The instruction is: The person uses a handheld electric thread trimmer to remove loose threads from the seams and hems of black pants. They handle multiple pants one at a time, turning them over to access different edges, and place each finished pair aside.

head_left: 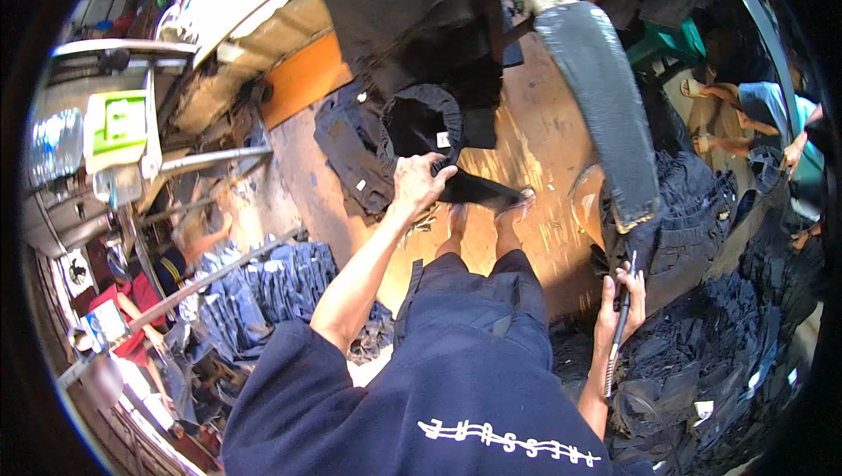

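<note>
My left hand (419, 183) is closed on the elastic waistband of black trousers (403, 20), which hang with the waist opening toward me. A small white label shows inside the waistband. A dark strip of cloth runs from beside that hand toward my feet. In my right hand (621, 305), lower right, is a slim black pen-like tool (620, 336) with a thin pointed tip and a coiled lower end; its exact kind cannot be made out. The tip points up, apart from the trousers, below the end of a long black padded board (605, 99).
Folded dark garments (351, 156) lie on the brown floor left of the trousers. A stack of blue denim (263, 296) stands at left. Heaped black garments (693, 362) fill the right side. Other people sit at far right and lower left. A green stool (671, 42) stands behind.
</note>
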{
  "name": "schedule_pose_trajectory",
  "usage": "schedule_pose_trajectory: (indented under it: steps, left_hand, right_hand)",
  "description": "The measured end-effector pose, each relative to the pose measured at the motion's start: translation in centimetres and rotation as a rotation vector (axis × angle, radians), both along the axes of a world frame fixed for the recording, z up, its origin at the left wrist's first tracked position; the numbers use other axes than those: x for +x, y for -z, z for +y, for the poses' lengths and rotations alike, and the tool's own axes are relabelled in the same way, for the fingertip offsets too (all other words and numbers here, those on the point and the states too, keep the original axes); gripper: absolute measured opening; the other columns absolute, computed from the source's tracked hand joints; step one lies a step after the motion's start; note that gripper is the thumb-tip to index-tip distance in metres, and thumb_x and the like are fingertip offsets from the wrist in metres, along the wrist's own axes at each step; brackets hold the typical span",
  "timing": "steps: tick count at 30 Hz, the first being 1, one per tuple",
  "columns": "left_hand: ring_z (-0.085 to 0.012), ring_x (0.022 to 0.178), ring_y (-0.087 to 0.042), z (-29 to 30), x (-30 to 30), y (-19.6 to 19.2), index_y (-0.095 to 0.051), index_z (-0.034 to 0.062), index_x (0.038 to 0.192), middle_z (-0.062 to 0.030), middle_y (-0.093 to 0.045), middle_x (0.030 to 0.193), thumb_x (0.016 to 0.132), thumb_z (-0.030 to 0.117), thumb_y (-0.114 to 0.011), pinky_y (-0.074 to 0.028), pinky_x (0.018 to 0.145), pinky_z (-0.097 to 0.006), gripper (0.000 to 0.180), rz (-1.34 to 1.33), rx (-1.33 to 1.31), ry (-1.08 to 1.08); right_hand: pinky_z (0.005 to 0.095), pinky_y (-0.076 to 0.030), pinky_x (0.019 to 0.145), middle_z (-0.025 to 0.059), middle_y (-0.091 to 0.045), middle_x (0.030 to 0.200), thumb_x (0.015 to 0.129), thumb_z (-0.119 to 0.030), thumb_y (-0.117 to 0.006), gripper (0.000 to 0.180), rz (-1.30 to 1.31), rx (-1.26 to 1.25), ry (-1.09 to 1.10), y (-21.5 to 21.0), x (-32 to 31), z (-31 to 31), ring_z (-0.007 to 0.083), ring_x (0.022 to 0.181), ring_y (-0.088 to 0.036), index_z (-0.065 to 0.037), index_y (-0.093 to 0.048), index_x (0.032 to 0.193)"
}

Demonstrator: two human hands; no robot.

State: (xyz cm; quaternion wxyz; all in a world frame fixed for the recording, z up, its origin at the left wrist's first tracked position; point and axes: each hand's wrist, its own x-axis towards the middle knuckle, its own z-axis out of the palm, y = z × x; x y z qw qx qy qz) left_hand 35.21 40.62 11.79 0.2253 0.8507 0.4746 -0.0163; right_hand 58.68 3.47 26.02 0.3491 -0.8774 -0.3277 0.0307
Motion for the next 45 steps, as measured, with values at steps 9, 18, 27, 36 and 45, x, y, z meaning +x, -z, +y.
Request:
schedule_pose_trajectory:
  steps: [9,18,27,36,45]
  left_hand:
    - [-0.0251,0.115,-0.063,-4.2,-19.8,-1.6,-0.079,0.0123,0.107,-0.0015,-0.07,0.11,0.09,0.022,-0.081,-0.041,0.103,-0.043,0.019,-0.325,0.094,0.025]
    - [-0.0296,0.099,-0.068,2.0,-30.2,-4.6,-0.079,0.0055,0.099,-0.0065,-0.077,0.1,0.087,0.013,-0.084,-0.046,0.096,-0.044,0.015,-0.552,-0.055,-0.035]
    - [-0.039,0.128,-0.066,25.4,-34.3,1.8,-0.073,0.0103,0.139,-0.0214,-0.076,0.131,0.093,0.021,-0.084,-0.05,0.114,-0.047,0.048,-0.354,0.139,-0.098]
    - [-0.0476,0.166,-0.025,17.6,-24.7,10.9,-0.054,0.0167,0.162,-0.0222,-0.034,0.178,0.098,0.04,-0.076,-0.015,0.134,-0.069,0.071,0.222,0.027,0.238]
    - [-0.0392,0.13,-0.071,-3.8,-6.3,7.6,-0.068,0.004,0.146,-0.0226,-0.075,0.138,0.098,0.022,-0.077,-0.054,0.114,-0.045,0.052,-0.119,-0.732,0.495]
  right_hand:
    - [0.0427,-0.056,0.105,0.0161,-0.079,0.111,0.102,-0.005,-0.078,0.012,0.204,0.035,0.011,-1.7,-8.4,5.6,0.032,0.115,-0.076,-0.001,-0.073,0.112]
    - [0.043,-0.056,0.102,0.0169,-0.079,0.112,0.099,-0.003,-0.078,0.012,0.112,-0.043,-0.038,-2.5,-12.7,6.7,0.032,0.109,-0.076,0.0,-0.073,0.11]
    - [0.043,-0.056,0.099,0.0163,-0.078,0.108,0.098,-0.002,-0.08,0.014,0.09,-0.063,-0.002,-3.1,-14.9,5.4,0.0323,0.105,-0.075,0.0,-0.073,0.11]
    - [0.0444,-0.056,0.096,0.0145,-0.078,0.103,0.099,-0.008,-0.08,0.013,0.118,-0.041,0.14,-2.7,-14.9,2.5,0.0335,0.102,-0.075,-0.001,-0.075,0.11]
    - [0.0355,-0.055,0.087,0.0097,-0.075,0.1,0.106,-0.016,-0.076,0.014,-0.088,0.189,0.671,-0.9,2.2,-5.6,0.0221,0.092,-0.071,-0.004,-0.074,0.114]
